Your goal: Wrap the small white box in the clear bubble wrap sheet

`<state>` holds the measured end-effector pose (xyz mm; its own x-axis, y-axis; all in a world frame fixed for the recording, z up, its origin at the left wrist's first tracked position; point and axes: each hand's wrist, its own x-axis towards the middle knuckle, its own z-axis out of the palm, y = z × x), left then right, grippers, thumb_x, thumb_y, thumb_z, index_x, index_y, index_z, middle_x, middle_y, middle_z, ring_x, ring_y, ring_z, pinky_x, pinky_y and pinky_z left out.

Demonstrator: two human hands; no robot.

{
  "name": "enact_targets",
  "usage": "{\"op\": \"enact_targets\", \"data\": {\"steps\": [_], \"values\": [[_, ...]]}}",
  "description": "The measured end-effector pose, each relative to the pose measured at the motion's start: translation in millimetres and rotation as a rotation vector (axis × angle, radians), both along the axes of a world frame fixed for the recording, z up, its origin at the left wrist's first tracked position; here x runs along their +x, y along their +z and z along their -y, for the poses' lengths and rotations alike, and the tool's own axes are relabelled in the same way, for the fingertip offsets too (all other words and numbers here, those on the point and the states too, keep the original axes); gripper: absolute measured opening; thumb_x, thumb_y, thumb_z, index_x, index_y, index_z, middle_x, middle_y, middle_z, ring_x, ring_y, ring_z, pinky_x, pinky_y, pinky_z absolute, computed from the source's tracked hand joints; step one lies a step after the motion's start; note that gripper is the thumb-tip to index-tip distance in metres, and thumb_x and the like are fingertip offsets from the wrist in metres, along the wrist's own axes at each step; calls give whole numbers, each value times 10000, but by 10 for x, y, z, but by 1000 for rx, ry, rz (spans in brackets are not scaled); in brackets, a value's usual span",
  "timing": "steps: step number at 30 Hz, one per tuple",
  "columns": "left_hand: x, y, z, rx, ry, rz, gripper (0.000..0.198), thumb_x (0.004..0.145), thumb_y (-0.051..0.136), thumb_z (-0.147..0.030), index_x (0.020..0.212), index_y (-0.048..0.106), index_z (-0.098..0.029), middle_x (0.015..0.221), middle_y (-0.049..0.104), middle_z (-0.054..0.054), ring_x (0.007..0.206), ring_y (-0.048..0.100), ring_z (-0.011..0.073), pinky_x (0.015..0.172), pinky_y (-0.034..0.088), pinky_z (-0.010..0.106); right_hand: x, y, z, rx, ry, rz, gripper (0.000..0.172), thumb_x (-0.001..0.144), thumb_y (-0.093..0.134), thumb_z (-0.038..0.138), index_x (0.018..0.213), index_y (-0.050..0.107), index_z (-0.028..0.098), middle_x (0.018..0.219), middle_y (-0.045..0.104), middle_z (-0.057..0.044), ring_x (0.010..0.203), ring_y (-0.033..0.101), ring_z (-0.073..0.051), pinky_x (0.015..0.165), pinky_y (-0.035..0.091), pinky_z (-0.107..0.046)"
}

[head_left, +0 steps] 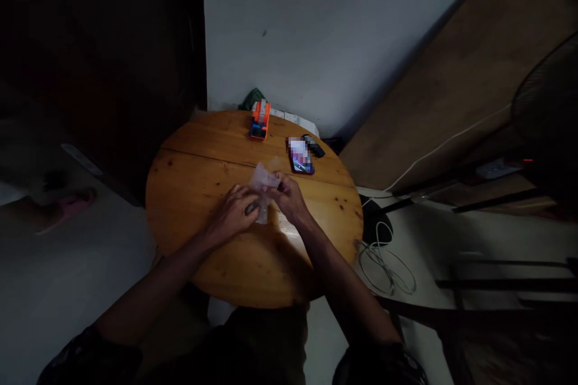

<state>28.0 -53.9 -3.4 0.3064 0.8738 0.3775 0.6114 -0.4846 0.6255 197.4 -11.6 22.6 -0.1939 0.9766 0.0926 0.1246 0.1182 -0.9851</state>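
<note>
A crumpled, translucent, pinkish-white plastic wrap (259, 177) is spread between my hands over the round wooden table (189, 192). My right hand (289, 197) pinches its right edge between thumb and fingers. On the other side, my left hand (235, 212) is closed around a small dark object (252, 208) against the wrap; its kind is too dim and too covered to tell. Part of the wrap hangs below the left fingertips.
An orange and blue tape dispenser (260, 121) stands near the table's back edge. Right of it lie a lit phone (300, 156) and a black object (313, 145). A white cable (388, 264) coils on the floor; a person's foot in a pink slipper (74, 207) shows at left.
</note>
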Motion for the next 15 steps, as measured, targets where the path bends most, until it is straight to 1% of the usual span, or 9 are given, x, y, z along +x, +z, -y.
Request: {"op": "enact_targets", "data": {"steps": [4, 5, 7, 9, 11, 12, 13, 15], "values": [[2, 20, 67, 46, 150, -91, 78, 820, 646, -210, 896, 661, -218, 1007, 632, 63, 1008, 600, 242, 915, 503, 388, 18, 27, 192, 117, 23, 155, 149, 702, 620, 330, 749, 529, 223, 689, 511, 34, 653, 462, -137, 626, 387, -261], [0, 17, 76, 38, 190, -94, 88, 807, 670, -228, 888, 638, -217, 988, 622, 60, 994, 600, 246, 901, 504, 387, 25, 38, 230, 146, 25, 201, 122, 702, 608, 305, 738, 527, 222, 686, 505, 32, 659, 465, -141, 630, 384, -262], [-7, -1, 80, 16, 267, -65, 204, 782, 715, -273, 946, 609, -215, 997, 615, 62, 997, 601, 258, 892, 507, 394, 39, 62, 301, 189, 40, 259, 76, 709, 590, 262, 732, 533, 219, 697, 518, 22, 679, 490, -150, 643, 392, -265], [-26, -29, 68, -1, 310, -12, 411, 755, 757, -324, 1109, 586, -204, 1087, 618, 86, 1066, 598, 283, 926, 504, 416, 54, 80, 370, 225, 80, 289, 33, 732, 571, 232, 755, 557, 213, 741, 565, 5, 722, 535, -163, 673, 416, -271], [-54, -55, 43, -6, 276, 25, 612, 753, 766, -351, 1291, 526, -186, 1228, 596, 126, 1178, 571, 310, 997, 483, 446, 70, 83, 440, 281, 121, 330, 19, 765, 559, 213, 779, 572, 211, 794, 610, -14, 771, 573, -178, 712, 437, -285], [-69, -63, 28, -5, 229, 32, 660, 766, 753, -341, 1353, 497, -182, 1299, 572, 141, 1232, 549, 315, 1036, 466, 456, 78, 77, 473, 314, 132, 363, 26, 781, 554, 205, 793, 577, 211, 823, 628, -23, 792, 586, -185, 732, 446, -294], [-83, -68, 12, -2, 171, 33, 656, 783, 729, -310, 1381, 490, -185, 1358, 547, 146, 1275, 529, 312, 1068, 447, 460, 86, 66, 506, 347, 140, 402, 41, 793, 549, 193, 810, 581, 213, 854, 643, -33, 814, 595, -193, 752, 453, -303], [-101, -66, -18, 5, 56, 15, 531, 802, 676, -223, 1321, 562, -207, 1417, 529, 127, 1308, 518, 291, 1099, 427, 452, 105, 33, 563, 403, 146, 482, 92, 804, 540, 165, 856, 594, 218, 915, 664, -53, 859, 608, -208, 786, 467, -320]]}}
